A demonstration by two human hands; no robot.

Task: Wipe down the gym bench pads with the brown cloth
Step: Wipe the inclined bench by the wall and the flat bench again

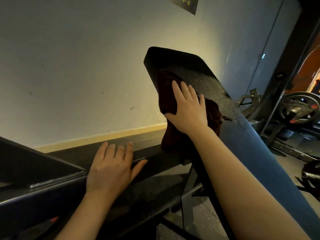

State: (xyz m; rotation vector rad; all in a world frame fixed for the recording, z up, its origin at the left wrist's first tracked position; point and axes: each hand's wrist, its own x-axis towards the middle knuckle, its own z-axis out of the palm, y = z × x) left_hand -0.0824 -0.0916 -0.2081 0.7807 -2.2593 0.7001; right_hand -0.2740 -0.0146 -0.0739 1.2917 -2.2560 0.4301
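Dim gym corner, pale wall (72, 66) behind, speckled dark floor (204, 210) below

Nearest, at lower left: left hand (110, 168) flat on the seat pad (152, 158), fingers straight and slightly spread, thumb out to the right, gripping nothing

Just beyond, right of centre: right hand (188, 108) pressed palm-down on the brown cloth (168, 94), fingers extended, thumb along the cloth's left edge; cloth pinned against the tilted back pad (199, 73), its lower end hanging down to the junction with the seat pad

Hands well apart, one per pad

Back pad sloping from upper centre toward lower right, surface textured and catching light

Farther right: weight plates (299, 108) on a dark rack, another plate (311, 172) low by the right edge

Far, top of the wall: dark sign (183, 2) with a yellow dumbbell mark
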